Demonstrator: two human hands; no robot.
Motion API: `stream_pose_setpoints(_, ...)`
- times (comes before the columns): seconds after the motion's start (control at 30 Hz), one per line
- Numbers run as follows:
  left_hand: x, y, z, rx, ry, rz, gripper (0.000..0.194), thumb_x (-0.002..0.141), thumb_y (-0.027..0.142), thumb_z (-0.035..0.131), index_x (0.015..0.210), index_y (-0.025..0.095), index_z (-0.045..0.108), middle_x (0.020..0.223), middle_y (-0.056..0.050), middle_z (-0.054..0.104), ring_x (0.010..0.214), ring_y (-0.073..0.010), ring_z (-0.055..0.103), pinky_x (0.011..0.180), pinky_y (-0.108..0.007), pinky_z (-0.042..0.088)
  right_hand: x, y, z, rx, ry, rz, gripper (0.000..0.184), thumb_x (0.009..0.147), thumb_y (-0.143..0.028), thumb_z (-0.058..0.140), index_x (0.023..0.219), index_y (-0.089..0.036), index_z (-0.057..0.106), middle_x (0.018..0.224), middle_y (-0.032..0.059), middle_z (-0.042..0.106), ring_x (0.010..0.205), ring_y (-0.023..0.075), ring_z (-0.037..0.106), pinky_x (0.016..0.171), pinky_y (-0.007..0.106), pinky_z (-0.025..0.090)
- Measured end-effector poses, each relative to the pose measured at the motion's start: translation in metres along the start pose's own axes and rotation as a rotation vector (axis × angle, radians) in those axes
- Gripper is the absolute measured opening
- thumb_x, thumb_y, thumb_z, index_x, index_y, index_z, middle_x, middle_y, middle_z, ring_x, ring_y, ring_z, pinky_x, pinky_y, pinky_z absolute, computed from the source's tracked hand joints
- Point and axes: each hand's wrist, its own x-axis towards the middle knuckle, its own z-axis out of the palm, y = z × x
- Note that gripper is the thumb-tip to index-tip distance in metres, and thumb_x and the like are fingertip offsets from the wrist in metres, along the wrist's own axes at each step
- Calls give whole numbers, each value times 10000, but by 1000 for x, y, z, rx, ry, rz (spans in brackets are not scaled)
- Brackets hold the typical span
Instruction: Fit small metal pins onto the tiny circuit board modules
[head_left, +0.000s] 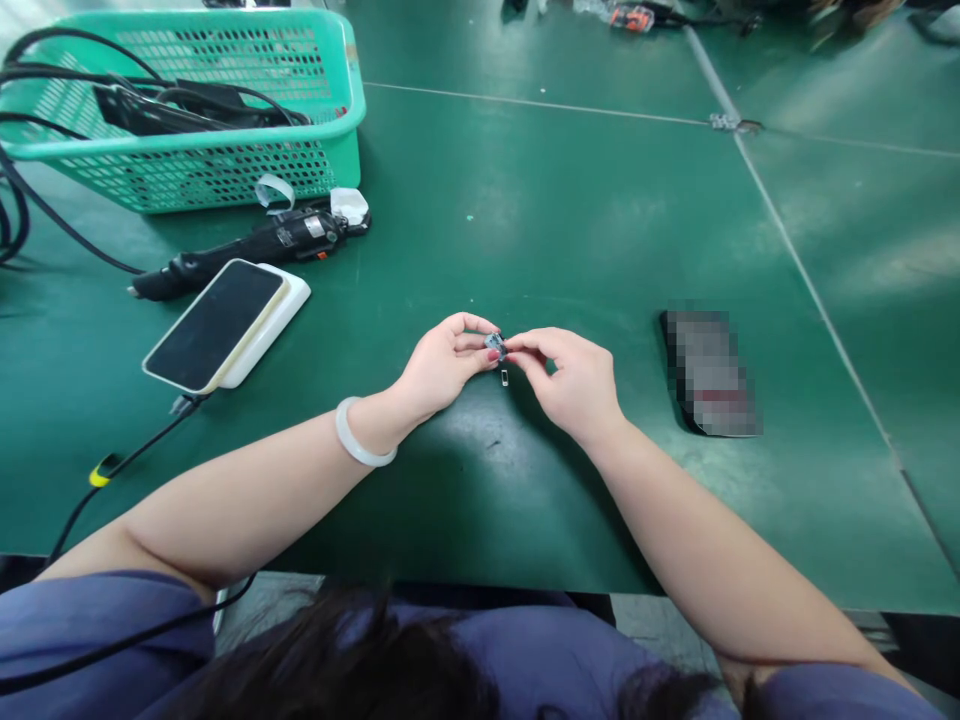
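Note:
Between both hands, low over the green table, is a small grey part (pixel 495 345) with fine detail, too small to name. My left hand (pixel 444 368) pinches it between thumb and fingers from the left; a pale bangle circles that wrist. From the right, the fingertips of my right hand (pixel 571 380) close together at the part's edge. Whether they grip the part itself or some smaller piece on it is hidden. Just below the fingertips a tiny metal piece with a pale face (pixel 505 378) shows against the tabletop.
A green plastic basket (pixel 345 150) with black cables and tools stands at back left. Before it lie a black electric screwdriver (pixel 255 245) and a phone (pixel 217 325) on a white block, with a cable. A dark, blurred-out flat object (pixel 709 370) lies right on the green table (pixel 525 230).

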Motion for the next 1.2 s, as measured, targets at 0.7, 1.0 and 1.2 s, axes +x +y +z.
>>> stream_pose_setpoints(0.7, -1, -1, -2, -159, -109, -136, 226, 723, 175, 757, 837, 146, 565, 697, -9, 710, 704, -108, 702, 706, -215, 552, -2, -5, 4, 316, 98, 163, 163, 768, -174, 682, 824, -297, 774, 771, -17, 686, 744, 142, 634, 700, 308, 533)
stream_pose_setpoints(1.0, -1, 8, -2, -539, 12, -178, 153, 887, 43, 484, 834, 100, 615, 838, -42, 715, 774, -68, 703, 757, -125, 538, 2, 16, 5, 125, -21, 182, 143, 804, -167, 649, 863, -232, 762, 842, 16, 708, 775, 150, 636, 725, 301, 510)
stream_pose_setpoints(1.2, 0, 5, 0, -438, 49, -137, 77, 862, 55, 538, 840, 114, 581, 827, -44, 712, 774, -93, 701, 776, -186, 533, 6, 28, 15, -156, -150, 133, 111, 806, -153, 635, 832, -215, 724, 865, 42, 682, 821, 191, 618, 769, 345, 492)
